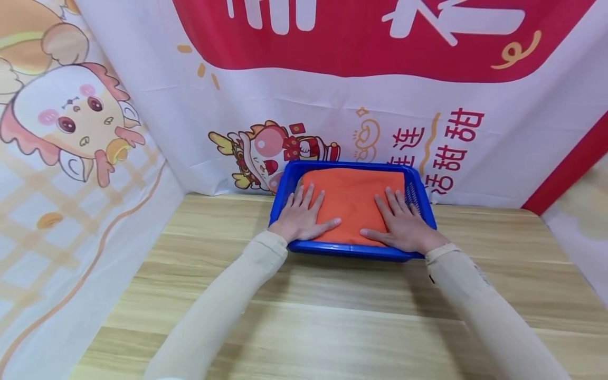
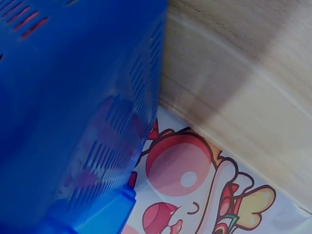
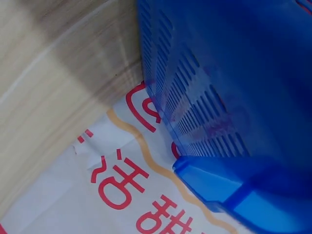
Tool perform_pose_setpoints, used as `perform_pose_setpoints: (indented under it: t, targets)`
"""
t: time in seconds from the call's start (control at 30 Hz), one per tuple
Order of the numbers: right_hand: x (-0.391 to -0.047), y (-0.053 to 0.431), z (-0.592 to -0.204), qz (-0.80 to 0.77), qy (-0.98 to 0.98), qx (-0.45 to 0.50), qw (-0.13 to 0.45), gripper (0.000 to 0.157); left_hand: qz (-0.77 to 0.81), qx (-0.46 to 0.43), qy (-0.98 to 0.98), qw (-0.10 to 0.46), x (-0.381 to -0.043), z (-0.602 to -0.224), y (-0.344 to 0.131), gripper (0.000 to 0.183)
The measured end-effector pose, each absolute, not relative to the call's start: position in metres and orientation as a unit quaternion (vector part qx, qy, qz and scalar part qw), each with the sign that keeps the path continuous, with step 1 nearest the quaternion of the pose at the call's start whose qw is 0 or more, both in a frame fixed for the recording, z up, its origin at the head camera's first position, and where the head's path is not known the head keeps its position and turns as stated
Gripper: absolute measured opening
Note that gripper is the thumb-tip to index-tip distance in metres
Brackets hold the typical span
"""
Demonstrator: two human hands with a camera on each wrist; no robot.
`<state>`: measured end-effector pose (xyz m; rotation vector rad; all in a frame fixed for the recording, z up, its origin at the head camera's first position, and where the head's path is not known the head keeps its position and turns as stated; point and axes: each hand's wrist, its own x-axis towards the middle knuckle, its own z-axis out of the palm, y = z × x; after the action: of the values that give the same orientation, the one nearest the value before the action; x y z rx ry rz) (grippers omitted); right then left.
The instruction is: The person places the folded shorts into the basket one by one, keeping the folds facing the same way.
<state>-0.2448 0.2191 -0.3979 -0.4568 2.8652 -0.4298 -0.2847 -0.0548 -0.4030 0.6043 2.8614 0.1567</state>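
A folded orange cloth (image 1: pixel 353 198) lies inside a blue plastic basket (image 1: pixel 351 249) at the back of the table. My left hand (image 1: pixel 304 217) rests on the cloth's left side with fingers spread and straight. On its right side my right hand (image 1: pixel 401 224) lies the same way, its thumb pointing inward. Both wrists cross the basket's near corners. The left wrist view shows the slotted basket wall (image 2: pixel 73 97) from outside, and no hand. In the right wrist view the other slotted wall (image 3: pixel 234 87) shows, again without a hand.
The wooden table (image 1: pixel 313 327) runs under the basket and forearms. Behind it hangs a white and red printed cloth backdrop (image 1: pixel 309 89), close to the basket's far rim. A second printed sheet (image 1: pixel 95 211) stands along the left.
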Motion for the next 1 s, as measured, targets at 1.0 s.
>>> perform_pose_setpoints:
  t: [1.0]
  targets:
    - [-0.262,0.222,-0.421,-0.136,0.968,-0.138,0.160,0.121,0.023,0.193,0.966,0.169,-0.290,-0.411,-0.051,0.103]
